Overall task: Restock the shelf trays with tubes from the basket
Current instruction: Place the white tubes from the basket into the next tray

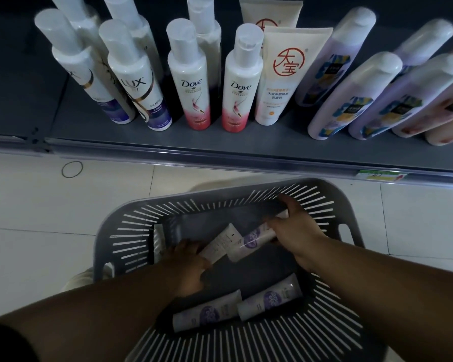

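Note:
A grey slatted basket (246, 194) stands on the floor below the shelf. Inside it my left hand (186, 267) grips a white tube (220, 244) whose printed back faces up. Beside it, my right hand (296, 231) grips a white tube with a purple emblem (251, 241). Two more purple-emblem tubes lie loose near the basket's front: one at the left (207, 313) and one at the right (271, 296).
The grey shelf (220, 145) above holds upright Lux bottles (136, 79), Dove bottles (191, 74), a cream tube with a red seal (285, 74) and lilac bottles (351, 95). A green price tag (377, 176) sits on the shelf rail. A rubber band (72, 169) lies on the tiled floor.

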A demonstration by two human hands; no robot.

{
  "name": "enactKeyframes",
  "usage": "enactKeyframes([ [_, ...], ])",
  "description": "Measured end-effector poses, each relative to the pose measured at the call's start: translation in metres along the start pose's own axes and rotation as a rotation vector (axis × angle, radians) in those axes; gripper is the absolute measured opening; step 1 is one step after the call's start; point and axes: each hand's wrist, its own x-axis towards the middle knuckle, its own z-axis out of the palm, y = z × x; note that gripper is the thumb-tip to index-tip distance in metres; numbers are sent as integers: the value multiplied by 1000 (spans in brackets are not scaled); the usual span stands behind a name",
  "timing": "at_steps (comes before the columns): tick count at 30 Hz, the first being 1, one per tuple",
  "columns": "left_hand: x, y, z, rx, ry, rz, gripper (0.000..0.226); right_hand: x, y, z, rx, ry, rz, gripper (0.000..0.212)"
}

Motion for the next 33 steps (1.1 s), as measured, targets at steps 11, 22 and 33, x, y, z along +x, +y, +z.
enactKeyframes([
  [11, 18, -24, -22, -135, 263, -247, 49, 21, -16, -4, 108, 4, -104, 65],
  [22, -26, 21, -43, -1107, 301, -52, 26, -14, -7, -21, 99, 13, -39, 62],
  [33, -124, 67, -109, -1577, 261, 68, 26, -109, -41, -62, 158, 114, -145, 12],
])
